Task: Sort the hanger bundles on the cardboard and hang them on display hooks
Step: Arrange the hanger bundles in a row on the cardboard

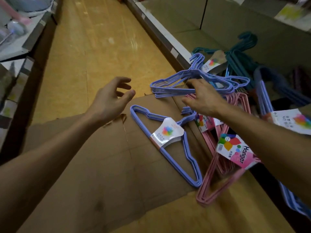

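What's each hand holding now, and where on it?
Right hand grips the purple hanger bundle near its neck, below the hooks. Left hand holds nothing.

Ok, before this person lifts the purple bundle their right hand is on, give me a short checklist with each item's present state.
1. Right hand on the upper purple bundle: ok, its fingers reach the hangers' necks.
2. Grip closed round it: cannot tell, the fingertips are hidden.
3. Left hand free to help: ok, open, holding nothing.
4. Bundle free of the pink bundles: not ok, it overlaps them.
5. Second purple bundle lies apart on the cardboard: ok.
6. Display hook in view: not ok.
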`<state>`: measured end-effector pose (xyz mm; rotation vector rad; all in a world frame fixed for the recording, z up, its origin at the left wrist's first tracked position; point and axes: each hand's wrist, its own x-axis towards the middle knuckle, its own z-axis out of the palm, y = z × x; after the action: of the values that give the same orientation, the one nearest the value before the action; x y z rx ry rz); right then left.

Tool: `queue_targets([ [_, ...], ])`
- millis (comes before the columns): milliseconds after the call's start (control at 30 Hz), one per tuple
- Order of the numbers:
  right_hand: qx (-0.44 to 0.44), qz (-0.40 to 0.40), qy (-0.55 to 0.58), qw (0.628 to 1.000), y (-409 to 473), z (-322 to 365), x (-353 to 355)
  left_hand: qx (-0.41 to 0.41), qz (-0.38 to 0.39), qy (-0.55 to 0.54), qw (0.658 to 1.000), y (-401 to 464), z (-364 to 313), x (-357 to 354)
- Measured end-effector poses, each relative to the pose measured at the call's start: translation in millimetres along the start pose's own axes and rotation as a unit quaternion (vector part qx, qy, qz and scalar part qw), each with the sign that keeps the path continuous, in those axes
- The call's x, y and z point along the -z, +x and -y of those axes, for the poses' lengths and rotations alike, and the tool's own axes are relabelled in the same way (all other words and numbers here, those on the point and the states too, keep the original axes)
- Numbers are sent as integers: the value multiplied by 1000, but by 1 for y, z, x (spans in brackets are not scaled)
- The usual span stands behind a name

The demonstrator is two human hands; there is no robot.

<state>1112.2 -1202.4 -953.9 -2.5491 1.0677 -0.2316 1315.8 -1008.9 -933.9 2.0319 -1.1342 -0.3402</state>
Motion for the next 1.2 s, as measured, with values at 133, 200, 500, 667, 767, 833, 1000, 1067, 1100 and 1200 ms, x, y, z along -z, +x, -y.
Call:
queue_targets([
  [133,-22,6,15,1000,-17,-11,-37,7,1,-5,1000,-26,26,-23],
  [200,-30,13,20,999,-24,-17,-55,12,11,-24,1000,-38,41,-38],
  [500,-97,169,-11,981,-59,-40,-112,94,61,-58,992,-87,91,-89],
  [667,-135,263,-58,953,-71,-48,-134,114,63,-76,989,-91,100,-93],
  [767,-133,280,-71,948,-82,-57,-158,118,63,-71,988,-94,106,-93],
  [833,-132,259,-60,955,-87,-63,-169,121,68,-65,988,-98,109,-92],
  [1000,-170,245,43,953,-86,-58,-171,119,80,-55,988,-106,117,-91],
  [1067,-188,239,101,947,-86,-51,-170,121,81,-48,988,-109,118,-90],
  [1100,-203,238,122,942,-87,-48,-170,123,82,-45,988,-110,118,-89],
  [1200,-252,222,222,915,-91,-32,-169,125,83,-35,988,-113,117,-86],
])
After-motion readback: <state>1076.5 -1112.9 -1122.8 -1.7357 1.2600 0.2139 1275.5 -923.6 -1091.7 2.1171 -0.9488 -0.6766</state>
